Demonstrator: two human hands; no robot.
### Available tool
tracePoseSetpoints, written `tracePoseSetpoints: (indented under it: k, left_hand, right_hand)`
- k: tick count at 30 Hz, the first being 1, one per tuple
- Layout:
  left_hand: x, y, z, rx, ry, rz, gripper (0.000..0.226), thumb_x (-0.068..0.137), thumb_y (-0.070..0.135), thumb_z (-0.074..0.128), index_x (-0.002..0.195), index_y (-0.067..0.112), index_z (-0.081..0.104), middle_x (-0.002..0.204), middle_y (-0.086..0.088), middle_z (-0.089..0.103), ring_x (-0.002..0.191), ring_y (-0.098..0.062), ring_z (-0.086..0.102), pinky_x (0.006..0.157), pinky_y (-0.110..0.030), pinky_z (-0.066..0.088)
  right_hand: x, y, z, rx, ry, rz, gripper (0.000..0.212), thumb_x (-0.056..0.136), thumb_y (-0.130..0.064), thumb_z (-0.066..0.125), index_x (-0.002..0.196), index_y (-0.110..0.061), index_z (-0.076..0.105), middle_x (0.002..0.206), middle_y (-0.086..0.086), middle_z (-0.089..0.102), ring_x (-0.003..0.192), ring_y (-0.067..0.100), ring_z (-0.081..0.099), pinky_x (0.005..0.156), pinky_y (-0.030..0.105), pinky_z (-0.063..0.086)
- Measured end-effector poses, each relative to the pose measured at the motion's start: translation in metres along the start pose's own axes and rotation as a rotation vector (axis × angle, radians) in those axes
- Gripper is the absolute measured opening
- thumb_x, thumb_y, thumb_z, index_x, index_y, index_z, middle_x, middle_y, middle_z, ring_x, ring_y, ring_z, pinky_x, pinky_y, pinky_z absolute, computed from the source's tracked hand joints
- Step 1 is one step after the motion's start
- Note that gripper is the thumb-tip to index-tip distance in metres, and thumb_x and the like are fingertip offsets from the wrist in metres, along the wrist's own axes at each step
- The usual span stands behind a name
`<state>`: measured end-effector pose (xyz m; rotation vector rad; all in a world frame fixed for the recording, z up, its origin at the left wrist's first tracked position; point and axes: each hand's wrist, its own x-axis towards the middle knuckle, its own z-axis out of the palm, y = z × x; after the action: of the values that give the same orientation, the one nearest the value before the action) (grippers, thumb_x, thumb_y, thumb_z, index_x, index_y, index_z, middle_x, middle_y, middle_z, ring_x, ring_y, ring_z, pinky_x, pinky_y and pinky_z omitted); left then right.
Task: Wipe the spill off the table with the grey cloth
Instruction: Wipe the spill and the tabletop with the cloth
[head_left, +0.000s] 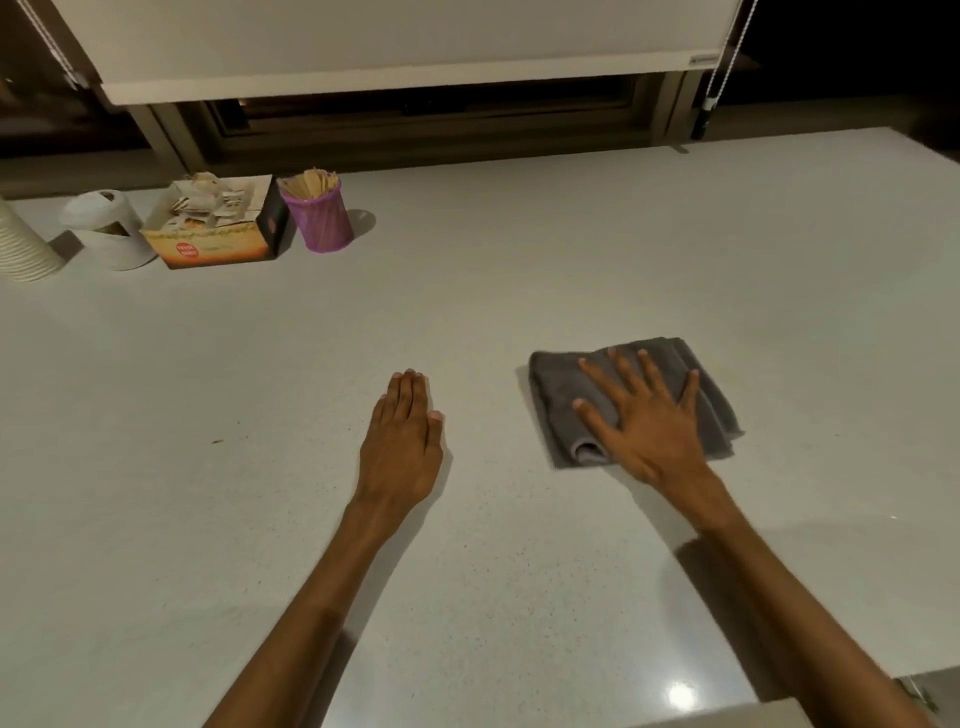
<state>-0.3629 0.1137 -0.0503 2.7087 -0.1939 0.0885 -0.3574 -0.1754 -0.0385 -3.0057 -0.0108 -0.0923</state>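
Head view: right hand (647, 421) lies flat, fingers spread wide, on the grey cloth (631, 400); left hand (402, 441) rests flat, fingers together, on the table (260, 364) beside it.

**Obs.: person's arms and hands, head view**

Two forearms in view, both bare up to the bottom edge of the picture; no sleeve shows. Left hand (402, 441): short trimmed nails, pale at the tips, knuckle creases plain. Right hand (652, 426): same short nails, tendons ridged across the back. Forearms slim, wrists narrow. Both hands bare.
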Motion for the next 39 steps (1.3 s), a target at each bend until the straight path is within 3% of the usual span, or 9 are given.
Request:
tracePoseSetpoints:
  k: [4, 7, 14, 19, 23, 26, 29, 33, 39]
  left_hand:
    - [0.032, -0.007, -0.003, 0.068, -0.009, -0.045, 0.054, 0.102, 0.027, 0.017, 0.149, 0.004, 0.006, 0.161, -0.013, 0.004, 0.15, -0.023, -0.001, 0.123, -0.038, -0.002]
    - [0.055, -0.015, -0.006, 0.101, -0.031, -0.056, 0.054, 0.101, 0.027, 0.017, 0.149, 0.003, 0.007, 0.161, -0.014, 0.006, 0.15, -0.024, 0.001, 0.123, -0.039, 0.0]
    - [0.027, -0.021, -0.004, 0.073, -0.026, -0.033, 0.056, 0.1, 0.031, 0.012, 0.15, 0.005, 0.006, 0.161, -0.012, 0.006, 0.15, -0.022, 0.0, 0.123, -0.037, -0.001]
    - [0.001, -0.026, -0.007, 0.056, -0.017, -0.022, 0.063, 0.094, 0.036, 0.006, 0.15, 0.008, 0.005, 0.161, -0.009, 0.005, 0.149, -0.019, -0.001, 0.122, -0.034, -0.004]
    - [0.02, -0.012, -0.004, 0.072, -0.017, -0.06, 0.055, 0.101, 0.03, 0.014, 0.15, 0.006, 0.004, 0.161, -0.011, 0.004, 0.15, -0.02, -0.002, 0.122, -0.036, -0.004]
    - [0.027, -0.006, -0.003, 0.062, -0.028, -0.075, 0.054, 0.102, 0.027, 0.016, 0.15, 0.006, 0.004, 0.161, -0.011, 0.003, 0.15, -0.021, -0.002, 0.121, -0.037, -0.006]
    - [0.026, -0.006, -0.005, 0.04, -0.016, -0.06, 0.054, 0.102, 0.028, 0.016, 0.15, 0.007, 0.006, 0.161, -0.01, 0.004, 0.15, -0.02, -0.003, 0.122, -0.038, -0.005]
    - [0.027, 0.002, -0.001, 0.048, -0.019, -0.043, 0.055, 0.101, 0.031, 0.013, 0.15, 0.008, 0.007, 0.161, -0.009, 0.005, 0.15, -0.02, -0.003, 0.123, -0.04, -0.004]
    - [0.04, 0.053, 0.022, 0.065, -0.025, -0.041, 0.055, 0.101, 0.031, 0.012, 0.15, 0.007, 0.005, 0.161, -0.009, 0.005, 0.15, -0.021, -0.003, 0.123, -0.042, -0.004]
  right_hand:
    - [0.068, -0.022, -0.004, 0.072, -0.11, 0.127, 0.085, 0.077, -0.088, 0.005, 0.152, -0.048, 0.008, 0.165, -0.001, 0.003, 0.15, 0.035, -0.004, 0.104, 0.077, -0.01]
    - [0.083, -0.066, -0.001, 0.057, -0.138, 0.107, 0.087, 0.078, -0.087, 0.003, 0.153, -0.044, 0.007, 0.165, 0.002, -0.001, 0.149, 0.04, -0.01, 0.101, 0.079, -0.011]
    - [-0.007, -0.065, 0.013, 0.002, 0.003, -0.155, 0.07, 0.085, -0.08, 0.01, 0.15, -0.053, 0.009, 0.164, -0.009, 0.009, 0.152, 0.027, -0.002, 0.11, 0.072, -0.006]
    - [0.028, -0.039, 0.006, 0.032, -0.03, -0.078, 0.079, 0.077, -0.086, 0.007, 0.149, -0.054, 0.011, 0.163, -0.008, 0.015, 0.151, 0.025, 0.004, 0.109, 0.074, -0.004]
    - [0.07, -0.074, 0.009, 0.054, -0.068, 0.003, 0.085, 0.076, -0.089, 0.011, 0.151, -0.048, 0.014, 0.165, -0.003, 0.01, 0.151, 0.033, -0.001, 0.103, 0.078, -0.01]
    - [0.047, -0.093, 0.014, 0.035, -0.051, -0.056, 0.083, 0.079, -0.087, 0.017, 0.151, -0.048, 0.013, 0.165, -0.002, 0.009, 0.151, 0.033, -0.004, 0.103, 0.078, -0.012]
    - [0.007, -0.074, 0.019, 0.024, 0.029, -0.087, 0.075, 0.081, -0.083, 0.015, 0.149, -0.052, 0.013, 0.163, -0.007, 0.016, 0.151, 0.03, 0.0, 0.105, 0.077, -0.006]
    - [-0.004, -0.024, 0.01, -0.004, 0.026, 0.09, 0.072, 0.081, -0.081, 0.009, 0.149, -0.055, 0.007, 0.163, -0.012, 0.012, 0.152, 0.025, -0.002, 0.105, 0.078, -0.004]
    - [0.023, 0.032, -0.004, 0.071, 0.042, 0.231, 0.076, 0.079, -0.085, 0.022, 0.147, -0.052, 0.021, 0.162, -0.009, 0.019, 0.151, 0.028, 0.004, 0.101, 0.083, -0.002]
